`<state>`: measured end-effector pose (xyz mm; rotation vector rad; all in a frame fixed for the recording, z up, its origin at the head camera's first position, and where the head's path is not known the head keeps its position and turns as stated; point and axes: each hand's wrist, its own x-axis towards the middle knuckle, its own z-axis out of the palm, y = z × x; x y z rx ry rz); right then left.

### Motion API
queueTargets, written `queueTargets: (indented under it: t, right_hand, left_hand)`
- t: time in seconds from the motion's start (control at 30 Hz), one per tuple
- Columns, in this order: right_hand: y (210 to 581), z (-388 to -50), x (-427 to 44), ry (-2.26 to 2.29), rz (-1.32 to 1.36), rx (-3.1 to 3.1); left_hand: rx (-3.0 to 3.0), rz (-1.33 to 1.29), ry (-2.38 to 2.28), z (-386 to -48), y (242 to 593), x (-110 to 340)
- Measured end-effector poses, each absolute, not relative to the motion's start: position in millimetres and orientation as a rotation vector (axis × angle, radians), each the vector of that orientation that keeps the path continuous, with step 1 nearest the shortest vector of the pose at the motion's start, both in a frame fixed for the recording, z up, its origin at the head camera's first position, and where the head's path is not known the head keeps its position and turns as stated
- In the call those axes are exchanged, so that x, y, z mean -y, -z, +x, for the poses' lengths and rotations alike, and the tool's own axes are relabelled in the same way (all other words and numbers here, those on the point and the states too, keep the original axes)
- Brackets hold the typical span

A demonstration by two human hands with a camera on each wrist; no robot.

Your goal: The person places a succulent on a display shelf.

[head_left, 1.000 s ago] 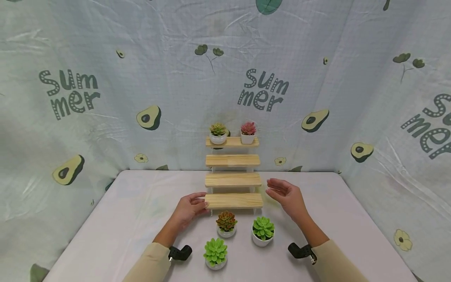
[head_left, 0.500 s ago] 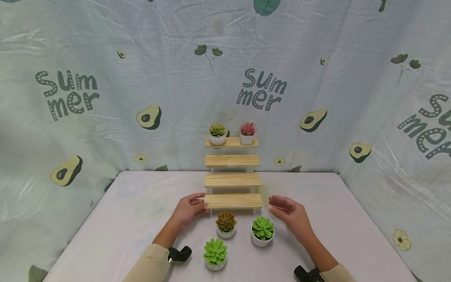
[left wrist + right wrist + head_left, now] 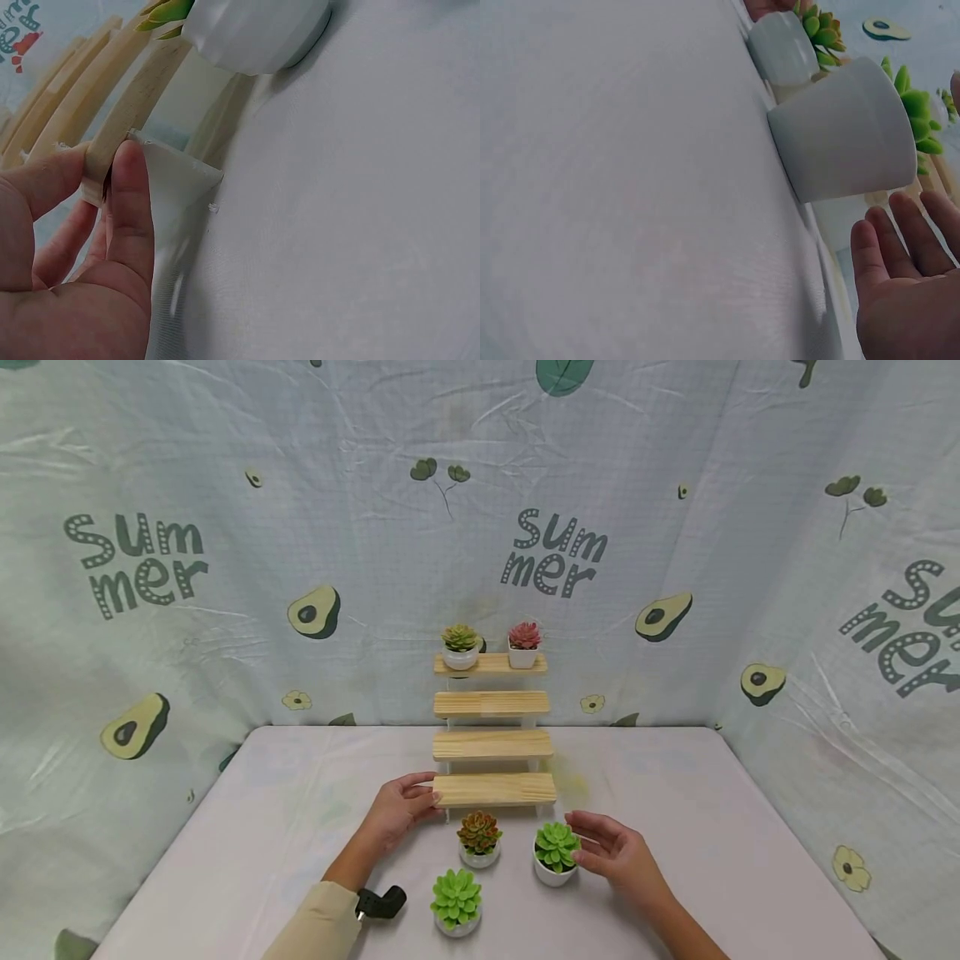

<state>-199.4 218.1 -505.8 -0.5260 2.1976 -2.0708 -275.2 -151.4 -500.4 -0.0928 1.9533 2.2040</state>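
A wooden stepped stand with white supports rises at the table's centre. My left hand (image 3: 396, 812) pinches the left end of its lowest board (image 3: 495, 789); the left wrist view shows thumb and fingers on either side of the board end (image 3: 124, 127). Just right of a bright green succulent (image 3: 557, 846) in a white pot is my right hand (image 3: 618, 857), its fingers loosely bent beside the leaves. In the right wrist view a gap shows between those fingers (image 3: 915, 232) and the pot (image 3: 847, 131). Whether the thumb touches the leaves, I cannot tell.
An orange-brown succulent (image 3: 478, 833) stands before the stand, and another green succulent (image 3: 456, 897) sits nearer. On the top board (image 3: 491, 665) are a yellow-green succulent (image 3: 460, 638) and a pink one (image 3: 524, 635). A printed curtain (image 3: 375, 568) encloses the table (image 3: 300, 827).
My right hand has come down from beside the stand's right side toward me, to the right green succulent. The left hand has kept its grip on the lowest board.
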Motion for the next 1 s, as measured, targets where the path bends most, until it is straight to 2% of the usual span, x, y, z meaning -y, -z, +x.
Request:
queueTargets:
  t: [0.23, 0.47, 1.0]
  right_hand:
    - [507.6, -191.3, -213.0, 2.057, -0.618, -2.165]
    - [507.7, -189.5, -205.0, 1.964, -0.474, -2.219]
    - [506.2, -187.6, -198.0, 1.920, -0.432, -2.171]
  left_hand:
    - [-1.953, -0.077, -2.204, -276.1, 500.5, 152.1]
    - [-1.938, -0.030, -2.205, -276.1, 501.8, 153.7]
    - [-1.949, -0.042, -2.210, -277.3, 504.4, 152.8]
